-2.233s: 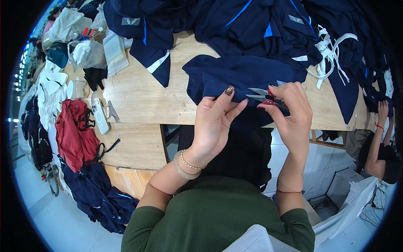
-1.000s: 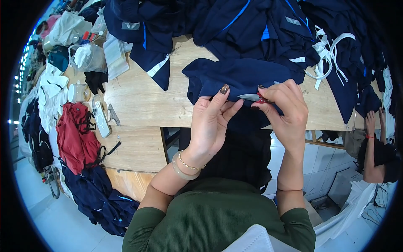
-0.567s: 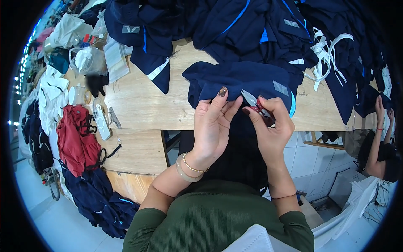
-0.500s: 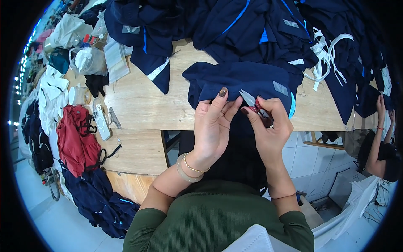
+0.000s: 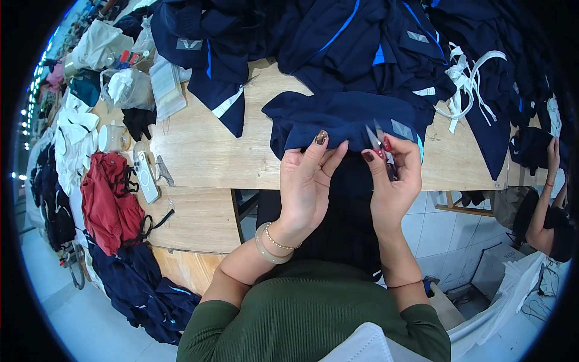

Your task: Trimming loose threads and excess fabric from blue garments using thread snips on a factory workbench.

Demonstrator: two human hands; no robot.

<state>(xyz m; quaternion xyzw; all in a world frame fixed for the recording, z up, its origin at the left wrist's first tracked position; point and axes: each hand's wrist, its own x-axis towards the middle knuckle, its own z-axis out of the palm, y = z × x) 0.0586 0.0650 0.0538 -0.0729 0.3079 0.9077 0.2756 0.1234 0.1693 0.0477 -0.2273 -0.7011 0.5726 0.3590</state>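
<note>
A navy blue garment piece (image 5: 344, 111) lies across the front of the table, with a grey reflective patch and a light blue edge at its right end. My left hand (image 5: 306, 181) is closed on its near edge, thumb and fingers pinching the cloth. In my right hand (image 5: 395, 184) is a pair of red-handled thread snips (image 5: 373, 141). Their blades point up and stand apart, just right of my left fingertips and over the cloth. My right fingers hide most of the handles. Whether a thread is between the blades is too small to tell.
More navy garments (image 5: 325, 36) are heaped at the back, with white cords (image 5: 464, 84) at the right. On the left are a phone (image 5: 145, 175), a red cloth bag (image 5: 111, 199), plastic bags (image 5: 128, 87) and a cup (image 5: 111, 137). Another person's arm (image 5: 546, 193) reaches in at far right.
My right hand has turned the snips more upright and drawn the blades rightward, away from my left fingertips. The blades now show wider apart. My left hand has kept its place on the cloth.
</note>
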